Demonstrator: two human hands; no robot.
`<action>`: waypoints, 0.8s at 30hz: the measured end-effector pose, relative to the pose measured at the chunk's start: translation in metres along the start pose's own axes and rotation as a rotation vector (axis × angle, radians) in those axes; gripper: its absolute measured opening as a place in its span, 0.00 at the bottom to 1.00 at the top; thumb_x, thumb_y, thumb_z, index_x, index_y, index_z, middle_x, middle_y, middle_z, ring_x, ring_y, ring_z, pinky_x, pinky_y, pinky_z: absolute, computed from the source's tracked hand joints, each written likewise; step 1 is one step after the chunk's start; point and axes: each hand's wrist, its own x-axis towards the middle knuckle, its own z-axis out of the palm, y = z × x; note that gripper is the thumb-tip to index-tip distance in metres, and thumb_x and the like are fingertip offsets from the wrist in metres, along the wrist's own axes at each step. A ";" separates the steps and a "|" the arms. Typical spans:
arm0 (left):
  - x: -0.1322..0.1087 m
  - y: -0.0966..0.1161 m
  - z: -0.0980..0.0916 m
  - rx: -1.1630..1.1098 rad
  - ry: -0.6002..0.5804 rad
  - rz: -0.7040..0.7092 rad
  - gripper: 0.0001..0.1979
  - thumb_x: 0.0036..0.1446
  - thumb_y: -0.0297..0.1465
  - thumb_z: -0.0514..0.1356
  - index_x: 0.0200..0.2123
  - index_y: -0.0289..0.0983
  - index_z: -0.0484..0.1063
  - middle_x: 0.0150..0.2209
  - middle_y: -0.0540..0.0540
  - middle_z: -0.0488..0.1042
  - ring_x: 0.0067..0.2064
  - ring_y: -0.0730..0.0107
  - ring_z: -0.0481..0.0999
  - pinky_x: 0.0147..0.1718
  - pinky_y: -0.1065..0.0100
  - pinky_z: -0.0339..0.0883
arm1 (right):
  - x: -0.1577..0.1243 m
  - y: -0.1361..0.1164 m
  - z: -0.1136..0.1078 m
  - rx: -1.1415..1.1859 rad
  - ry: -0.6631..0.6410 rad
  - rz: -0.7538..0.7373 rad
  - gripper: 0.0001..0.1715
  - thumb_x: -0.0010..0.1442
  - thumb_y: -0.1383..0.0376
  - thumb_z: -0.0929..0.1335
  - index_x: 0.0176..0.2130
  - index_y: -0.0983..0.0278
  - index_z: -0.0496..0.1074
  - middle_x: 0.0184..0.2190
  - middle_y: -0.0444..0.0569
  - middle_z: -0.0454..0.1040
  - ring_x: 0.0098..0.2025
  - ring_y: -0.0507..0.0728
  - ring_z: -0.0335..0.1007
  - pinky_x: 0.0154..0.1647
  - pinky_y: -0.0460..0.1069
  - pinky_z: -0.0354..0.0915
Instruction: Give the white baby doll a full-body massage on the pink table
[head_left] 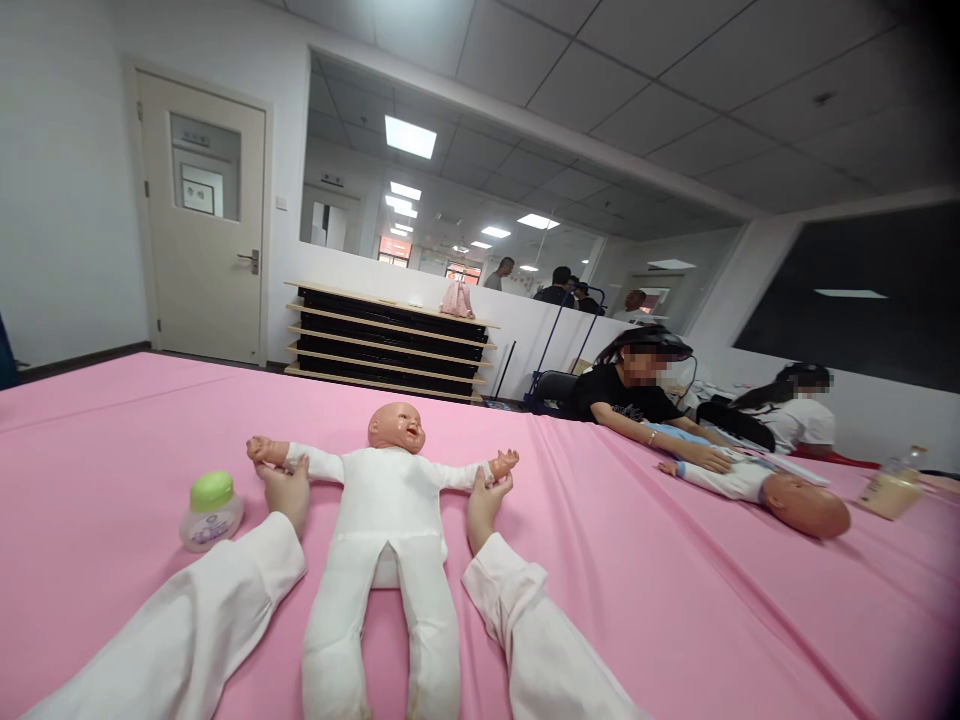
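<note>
A baby doll [390, 500] with a white cloth body lies on its back on the pink table cover [585, 620], its arms stretched out to both sides. My left hand [287, 494] is closed around the doll's forearm at the left, near the wrist. On the other side, my right hand [486, 508] grips the doll's other arm just below its small hand. Both of my sleeves are white. A small jar with a green lid [212, 510] stands on the cover to the left of my left hand.
At the right, a person in black [630, 390] has both hands on another doll [802, 500]. A bottle of yellowish liquid [892, 485] stands beyond it. Another person in white [806, 420] sits farther back. Stacked boards [390, 345] stand along the wall.
</note>
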 end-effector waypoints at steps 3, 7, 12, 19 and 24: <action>-0.011 0.018 -0.001 -0.031 -0.038 0.021 0.36 0.53 0.35 0.54 0.58 0.32 0.37 0.52 0.32 0.64 0.50 0.57 0.69 0.47 0.57 0.66 | -0.009 -0.013 0.000 -0.014 -0.150 -0.213 0.46 0.59 0.49 0.57 0.66 0.73 0.42 0.53 0.52 0.45 0.55 0.36 0.49 0.55 0.27 0.56; -0.026 0.031 0.002 -0.032 -0.214 0.191 0.31 0.53 0.29 0.52 0.59 0.37 0.43 0.56 0.39 0.61 0.53 0.63 0.67 0.50 0.61 0.65 | -0.024 -0.026 0.006 -0.152 -0.316 -0.520 0.40 0.63 0.49 0.53 0.63 0.73 0.53 0.54 0.51 0.44 0.58 0.37 0.43 0.59 0.28 0.54; -0.033 0.030 0.009 0.420 -0.424 0.710 0.28 0.56 0.25 0.43 0.60 0.40 0.48 0.63 0.39 0.44 0.57 0.59 0.60 0.51 0.55 0.61 | -0.038 -0.045 0.011 -0.310 -0.501 -0.973 0.32 0.69 0.53 0.46 0.49 0.59 0.70 0.55 0.43 0.40 0.60 0.42 0.37 0.68 0.39 0.43; -0.040 0.039 0.008 0.810 -0.462 0.978 0.26 0.58 0.29 0.43 0.59 0.54 0.47 0.60 0.49 0.55 0.47 0.62 0.64 0.40 0.60 0.62 | -0.043 -0.062 0.009 -0.372 -0.537 -1.140 0.31 0.69 0.51 0.44 0.47 0.48 0.70 0.55 0.39 0.42 0.59 0.43 0.36 0.69 0.44 0.36; -0.040 0.037 0.007 0.766 -0.472 0.946 0.27 0.57 0.28 0.44 0.59 0.54 0.49 0.59 0.50 0.57 0.48 0.62 0.63 0.41 0.60 0.62 | -0.042 -0.050 0.011 -0.370 -0.569 -1.107 0.31 0.69 0.52 0.45 0.48 0.50 0.70 0.54 0.40 0.45 0.60 0.43 0.36 0.70 0.43 0.37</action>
